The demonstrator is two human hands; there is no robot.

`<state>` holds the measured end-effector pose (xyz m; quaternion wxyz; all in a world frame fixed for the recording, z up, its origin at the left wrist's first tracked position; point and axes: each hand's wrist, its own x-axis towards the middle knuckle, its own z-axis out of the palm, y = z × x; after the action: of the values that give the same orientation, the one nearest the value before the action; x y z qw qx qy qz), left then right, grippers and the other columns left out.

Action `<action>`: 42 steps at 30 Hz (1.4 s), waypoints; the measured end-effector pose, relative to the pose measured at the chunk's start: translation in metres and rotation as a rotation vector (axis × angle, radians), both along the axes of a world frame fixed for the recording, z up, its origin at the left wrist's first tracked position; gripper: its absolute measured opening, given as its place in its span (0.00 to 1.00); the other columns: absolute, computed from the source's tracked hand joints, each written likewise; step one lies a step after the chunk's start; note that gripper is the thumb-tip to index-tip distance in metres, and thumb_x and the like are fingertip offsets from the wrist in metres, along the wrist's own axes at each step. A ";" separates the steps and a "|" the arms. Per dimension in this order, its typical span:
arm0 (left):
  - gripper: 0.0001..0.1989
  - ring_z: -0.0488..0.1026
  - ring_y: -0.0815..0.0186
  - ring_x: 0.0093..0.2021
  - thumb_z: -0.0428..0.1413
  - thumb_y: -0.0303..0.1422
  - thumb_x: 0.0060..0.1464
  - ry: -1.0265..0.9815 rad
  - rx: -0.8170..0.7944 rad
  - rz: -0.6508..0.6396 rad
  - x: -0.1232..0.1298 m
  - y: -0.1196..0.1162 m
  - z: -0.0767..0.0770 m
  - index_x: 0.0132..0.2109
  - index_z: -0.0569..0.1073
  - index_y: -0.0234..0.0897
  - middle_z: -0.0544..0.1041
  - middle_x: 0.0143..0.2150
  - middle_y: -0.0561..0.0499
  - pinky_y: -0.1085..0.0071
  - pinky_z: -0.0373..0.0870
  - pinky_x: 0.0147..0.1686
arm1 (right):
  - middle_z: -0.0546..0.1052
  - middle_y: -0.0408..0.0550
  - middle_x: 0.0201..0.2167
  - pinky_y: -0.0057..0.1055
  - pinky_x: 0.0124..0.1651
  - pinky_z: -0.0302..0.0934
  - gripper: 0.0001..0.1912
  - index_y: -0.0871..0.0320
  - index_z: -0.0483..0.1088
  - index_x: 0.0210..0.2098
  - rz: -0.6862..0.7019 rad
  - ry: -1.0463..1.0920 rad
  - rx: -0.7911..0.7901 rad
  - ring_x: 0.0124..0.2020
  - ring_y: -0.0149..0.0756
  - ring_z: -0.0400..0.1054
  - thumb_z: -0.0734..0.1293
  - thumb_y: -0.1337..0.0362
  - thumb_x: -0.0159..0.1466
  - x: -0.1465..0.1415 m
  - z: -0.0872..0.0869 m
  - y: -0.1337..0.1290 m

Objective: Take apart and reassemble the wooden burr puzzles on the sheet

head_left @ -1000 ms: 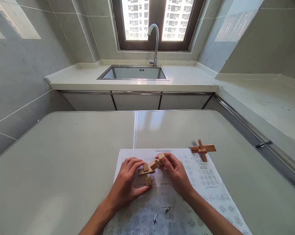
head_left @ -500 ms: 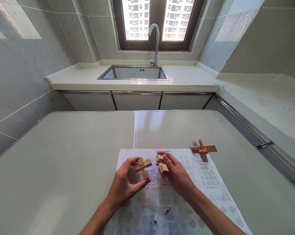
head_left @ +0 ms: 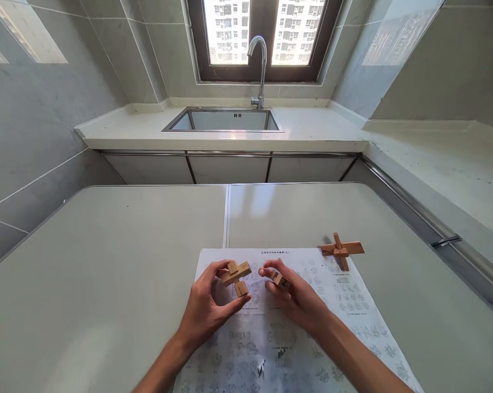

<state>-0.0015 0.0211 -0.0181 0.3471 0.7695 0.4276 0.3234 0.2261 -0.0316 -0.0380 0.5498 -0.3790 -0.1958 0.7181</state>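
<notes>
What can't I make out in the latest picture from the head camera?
All in the head view:
- Wooden block in the right hand: partly hidden by the fingers.
- Wooden pieces at the left hand: their undersides face away from the camera.
- Small drawings on the paper sheet: too small and faint to read.
- The sheet's near edge: cut off by the picture's bottom edge.
- Sink floor: hidden by the front rim.

Slim gap, left hand to right hand; open table leftward; 1 wooden cross blocks sheet far right.
</notes>
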 end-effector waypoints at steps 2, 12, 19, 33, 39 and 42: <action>0.28 0.82 0.56 0.47 0.71 0.43 0.54 0.005 -0.004 -0.005 0.000 0.000 0.000 0.58 0.71 0.45 0.82 0.51 0.47 0.59 0.79 0.48 | 0.75 0.48 0.41 0.27 0.22 0.43 0.25 0.52 0.74 0.47 -0.021 0.022 0.044 0.23 0.29 0.47 0.73 0.40 0.63 0.001 0.003 -0.001; 0.28 0.80 0.58 0.46 0.71 0.40 0.54 0.011 0.124 -0.038 0.002 -0.001 -0.001 0.58 0.70 0.46 0.81 0.52 0.49 0.62 0.79 0.47 | 0.76 0.47 0.40 0.27 0.24 0.52 0.20 0.53 0.74 0.50 0.049 0.094 0.042 0.23 0.28 0.52 0.72 0.56 0.59 0.001 0.003 -0.006; 0.28 0.80 0.57 0.47 0.70 0.41 0.56 -0.017 0.275 0.038 -0.002 -0.004 0.003 0.59 0.69 0.46 0.80 0.51 0.48 0.63 0.79 0.46 | 0.80 0.60 0.57 0.48 0.68 0.61 0.32 0.61 0.68 0.64 0.092 0.196 0.046 0.57 0.50 0.76 0.69 0.56 0.63 -0.001 0.011 -0.004; 0.33 0.75 0.52 0.55 0.71 0.34 0.54 -0.002 0.349 -0.198 0.010 -0.014 0.002 0.63 0.67 0.48 0.80 0.53 0.46 0.56 0.76 0.54 | 0.80 0.58 0.60 0.55 0.70 0.57 0.35 0.57 0.70 0.64 0.271 0.175 0.072 0.64 0.55 0.72 0.75 0.61 0.58 -0.017 0.002 -0.009; 0.31 0.75 0.53 0.55 0.71 0.34 0.55 -0.014 0.295 -0.212 0.012 -0.016 0.008 0.62 0.68 0.50 0.81 0.53 0.48 0.57 0.77 0.53 | 0.80 0.60 0.58 0.56 0.72 0.55 0.32 0.58 0.71 0.62 0.281 0.212 0.112 0.64 0.54 0.72 0.75 0.59 0.60 -0.021 0.005 -0.010; 0.31 0.75 0.52 0.55 0.71 0.33 0.55 -0.034 0.229 -0.221 0.011 -0.015 0.008 0.61 0.69 0.50 0.81 0.53 0.47 0.56 0.77 0.53 | 0.80 0.59 0.57 0.55 0.71 0.56 0.30 0.59 0.72 0.62 0.282 0.193 0.130 0.64 0.55 0.72 0.73 0.57 0.62 -0.023 0.009 -0.011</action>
<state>0.0098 0.0061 -0.0104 0.2980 0.8407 0.2947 0.3429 0.2034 -0.0421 -0.0285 0.4835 -0.2406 -0.2392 0.8069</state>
